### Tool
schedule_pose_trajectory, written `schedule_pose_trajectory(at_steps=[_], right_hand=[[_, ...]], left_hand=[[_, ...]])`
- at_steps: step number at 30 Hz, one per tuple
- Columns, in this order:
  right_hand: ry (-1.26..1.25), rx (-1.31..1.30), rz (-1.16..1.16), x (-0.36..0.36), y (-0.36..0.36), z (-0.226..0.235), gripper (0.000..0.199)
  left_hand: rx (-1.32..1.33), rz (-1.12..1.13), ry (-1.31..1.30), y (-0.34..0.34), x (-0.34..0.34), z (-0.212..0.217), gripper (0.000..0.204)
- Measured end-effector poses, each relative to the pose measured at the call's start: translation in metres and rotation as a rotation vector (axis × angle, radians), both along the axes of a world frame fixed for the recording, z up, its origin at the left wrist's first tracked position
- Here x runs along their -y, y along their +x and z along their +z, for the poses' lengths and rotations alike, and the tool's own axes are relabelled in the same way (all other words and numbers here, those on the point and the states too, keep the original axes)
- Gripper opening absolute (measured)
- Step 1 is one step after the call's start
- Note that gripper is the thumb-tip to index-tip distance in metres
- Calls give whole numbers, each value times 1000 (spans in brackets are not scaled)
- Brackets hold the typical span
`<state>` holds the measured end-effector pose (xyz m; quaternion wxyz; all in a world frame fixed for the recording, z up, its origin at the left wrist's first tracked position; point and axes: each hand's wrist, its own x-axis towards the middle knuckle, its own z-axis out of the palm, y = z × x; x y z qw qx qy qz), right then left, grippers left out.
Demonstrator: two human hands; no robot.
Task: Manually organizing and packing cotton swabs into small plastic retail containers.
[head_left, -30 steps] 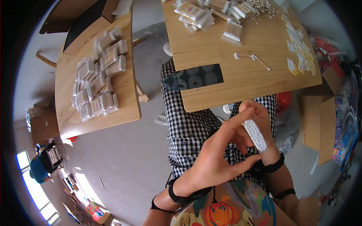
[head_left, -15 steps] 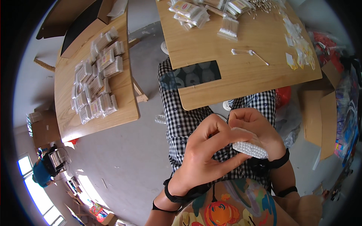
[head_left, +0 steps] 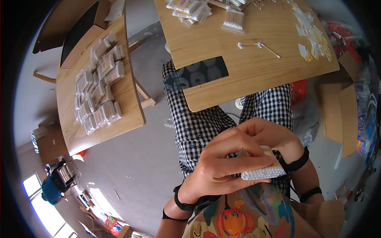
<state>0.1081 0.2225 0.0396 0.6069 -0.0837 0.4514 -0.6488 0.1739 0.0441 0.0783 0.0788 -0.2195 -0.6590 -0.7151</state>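
Observation:
Over my lap, my left hand [head_left: 220, 160] is closed round a clear pack of cotton swabs [head_left: 264, 173], fingers across its upper side and thumb below. The white swab tips face toward me in a dense row. My right hand [head_left: 276, 135] is closed at the far side of the same pack, its fingertips partly hidden behind my left hand. On the table ahead lie a few loose cotton swabs [head_left: 250, 45] and a single filled swab bag [head_left: 233, 20].
More swab packs [head_left: 186, 6] lie at the table's far edge, with empty clear bags [head_left: 313, 35] at its right. Many packs [head_left: 97, 85] cover the left table [head_left: 131, 117]. A cardboard box [head_left: 333, 115] stands at right. Another person [head_left: 53, 186] is at far left.
Both hands have come slightly lower and closer to me with the pack. It has turned so more of the swab tips show, and my left fingers now lie across it.

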Motion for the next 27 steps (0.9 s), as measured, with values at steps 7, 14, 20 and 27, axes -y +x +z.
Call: schedule_pose_trajectory(at_steps=[7,14,20,27], right_hand=[[-34,19,-13,-2,2,-2,28],[-24,6,3,0,2,-1,28],[-37,30,-2,1,4,-5,25],[18,1,-15,1,3,-6,24]], left_hand=[[-22,2,-14,0,0,-1,35],[-43,-4,-19,1,2,-2,36],[-25,0,-44,2,6,-2,35],[20,55,-70,2,-1,1,37]])
